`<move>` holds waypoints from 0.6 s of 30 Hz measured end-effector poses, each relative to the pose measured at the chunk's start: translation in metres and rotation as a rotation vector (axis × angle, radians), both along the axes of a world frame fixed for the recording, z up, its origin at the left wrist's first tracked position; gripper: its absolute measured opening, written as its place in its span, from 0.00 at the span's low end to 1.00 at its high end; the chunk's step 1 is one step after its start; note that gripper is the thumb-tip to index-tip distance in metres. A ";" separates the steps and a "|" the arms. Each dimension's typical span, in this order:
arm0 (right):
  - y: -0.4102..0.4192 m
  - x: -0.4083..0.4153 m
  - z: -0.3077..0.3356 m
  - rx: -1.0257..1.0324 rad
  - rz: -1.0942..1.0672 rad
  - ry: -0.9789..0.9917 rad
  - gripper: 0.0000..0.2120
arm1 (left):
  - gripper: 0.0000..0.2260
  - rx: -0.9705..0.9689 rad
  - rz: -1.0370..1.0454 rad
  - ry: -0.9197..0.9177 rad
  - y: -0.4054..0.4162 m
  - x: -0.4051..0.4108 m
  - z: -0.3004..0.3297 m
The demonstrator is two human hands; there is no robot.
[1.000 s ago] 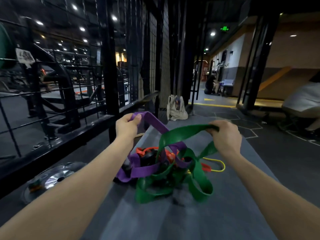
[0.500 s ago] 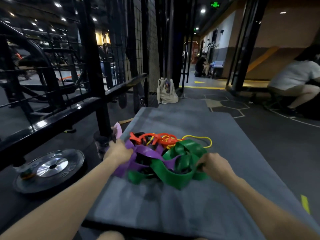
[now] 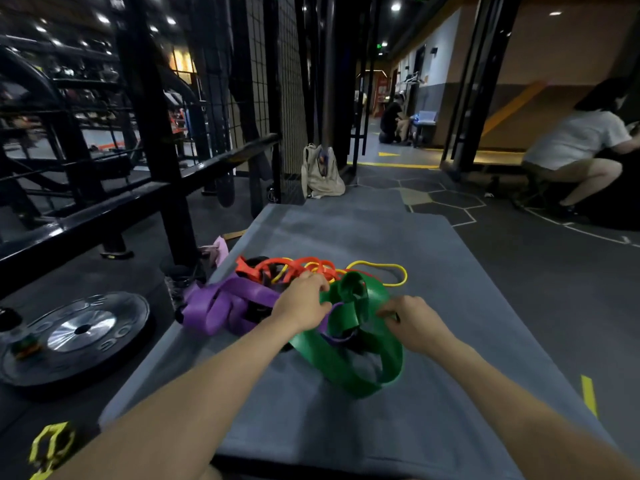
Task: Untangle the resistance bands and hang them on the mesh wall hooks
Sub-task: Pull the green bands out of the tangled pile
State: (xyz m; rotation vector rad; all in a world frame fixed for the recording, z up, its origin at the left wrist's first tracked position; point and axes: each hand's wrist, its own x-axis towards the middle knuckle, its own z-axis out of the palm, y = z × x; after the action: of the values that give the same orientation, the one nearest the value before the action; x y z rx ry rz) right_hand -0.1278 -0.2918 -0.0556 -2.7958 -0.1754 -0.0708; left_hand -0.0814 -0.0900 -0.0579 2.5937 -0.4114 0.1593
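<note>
The resistance bands are still lying knotted in one pile on the grey mat [image 3: 433, 271], so the untangling is judged to be only beginning and nothing is yet being hung. The left hand [image 3: 303, 304] is being pressed into the middle of the pile, its fingers curled into the bands where the purple band [image 3: 221, 303] meets the green band [image 3: 349, 368]; exactly which strand is being gripped cannot be told. The right hand [image 3: 414, 323] is being held at the right edge of the green band, its fingers [image 3: 386, 311] pinching at that band's upper loop. Just beyond the left fingers the orange band [image 3: 298, 265] is being crossed by the thin yellow band [image 3: 388, 268], whose free loop is trailing out beyond the right fingers. The purple band is bunched to the left of the left fingers, and the green band is spreading below and between both hands. The mesh wall [image 3: 273, 81] is standing well beyond the pile, to the left; its hooks cannot be made out. Every band is still being left to separate and carry over.
</note>
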 end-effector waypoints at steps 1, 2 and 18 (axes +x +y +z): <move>0.000 0.009 0.000 0.012 -0.018 -0.014 0.15 | 0.14 0.020 0.007 0.026 -0.005 0.006 -0.004; 0.001 0.017 -0.001 0.024 -0.030 -0.020 0.14 | 0.14 0.048 0.015 0.050 -0.010 0.011 -0.008; 0.007 0.091 -0.031 0.374 -0.305 -0.133 0.14 | 0.08 -0.352 0.158 0.179 -0.002 0.057 -0.013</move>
State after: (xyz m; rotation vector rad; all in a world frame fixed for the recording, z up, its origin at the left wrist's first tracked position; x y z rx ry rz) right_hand -0.0364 -0.2849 -0.0871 -2.4215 0.2144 -0.3276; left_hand -0.0244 -0.0916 -0.0707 2.2665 -0.1013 0.0470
